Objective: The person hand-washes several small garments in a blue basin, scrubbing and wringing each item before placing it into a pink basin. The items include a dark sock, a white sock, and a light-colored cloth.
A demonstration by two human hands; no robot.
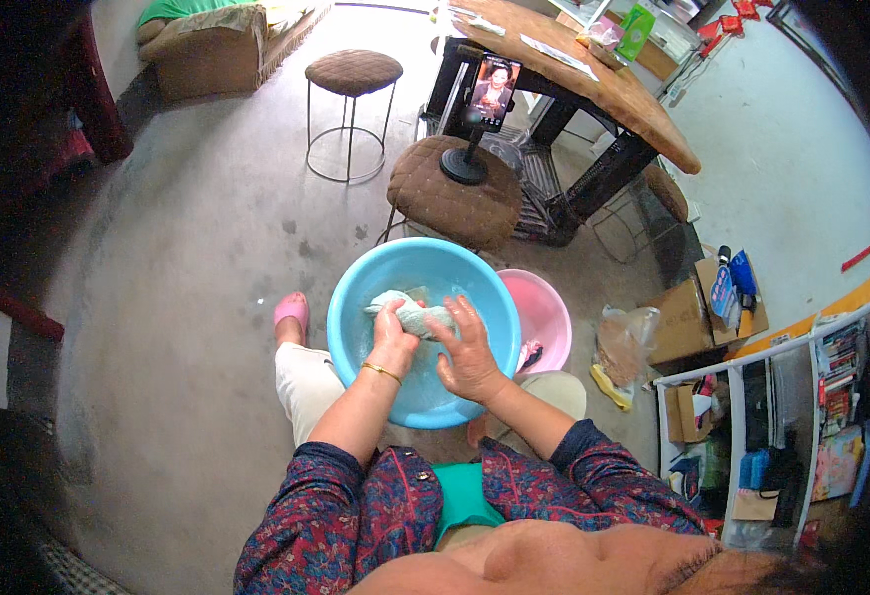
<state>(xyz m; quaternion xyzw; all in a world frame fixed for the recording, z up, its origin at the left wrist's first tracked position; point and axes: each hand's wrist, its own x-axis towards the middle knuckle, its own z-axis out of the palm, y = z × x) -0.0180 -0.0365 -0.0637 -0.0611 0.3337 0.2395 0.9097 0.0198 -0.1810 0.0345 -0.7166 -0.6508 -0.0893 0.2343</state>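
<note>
A large light-blue plastic basin (424,405) stands before me with some water in it. Over its middle, my left hand (396,331) grips a wet, pale green cloth (424,321) that is bunched into a roll. My right hand (471,357) is at the cloth's right end with its fingers spread; whether the fingertips press on the cloth is hard to tell. Something small and reddish shows behind the cloth, partly hidden.
A pink basin (546,312) holding dark fabric adjoins the blue one on the right. Beyond stands a padded stool (435,186) bearing a phone (493,93) on a stand. A wooden table (591,82), another stool (353,74), a plastic bag (625,342) and a white shelf (736,416) surround me.
</note>
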